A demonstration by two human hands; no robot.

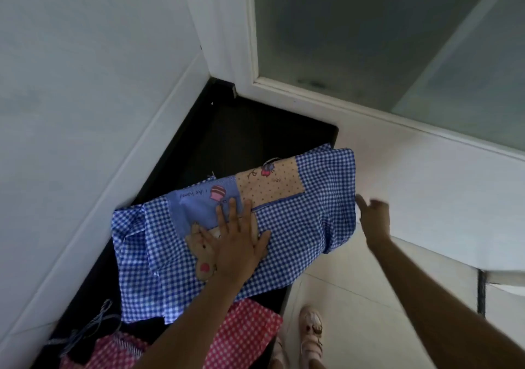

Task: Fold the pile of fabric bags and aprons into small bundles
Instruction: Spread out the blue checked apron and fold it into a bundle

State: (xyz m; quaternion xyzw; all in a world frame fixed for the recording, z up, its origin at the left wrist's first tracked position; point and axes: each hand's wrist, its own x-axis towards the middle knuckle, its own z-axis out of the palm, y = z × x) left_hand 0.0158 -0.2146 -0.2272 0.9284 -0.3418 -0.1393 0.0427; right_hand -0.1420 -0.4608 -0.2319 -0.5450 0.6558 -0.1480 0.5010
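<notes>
The blue checked apron (298, 226) lies spread on the dark surface (241, 130), its right side hanging over the edge. The left hand (235, 243) presses flat on it, fingers spread. The right hand (372, 215), open and blurred, is just beside the hanging edge. Should the left hand lift, the overhang could likely drag the apron off.

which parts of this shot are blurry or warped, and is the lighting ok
Head view: the right hand is smeared by motion blur beside the blue checked apron; the left hand, flat on it, is sharper. The wide-angle lens splays the lines of the wall. Light is soft and even, no glare, though the dark surface shows little detail.
</notes>
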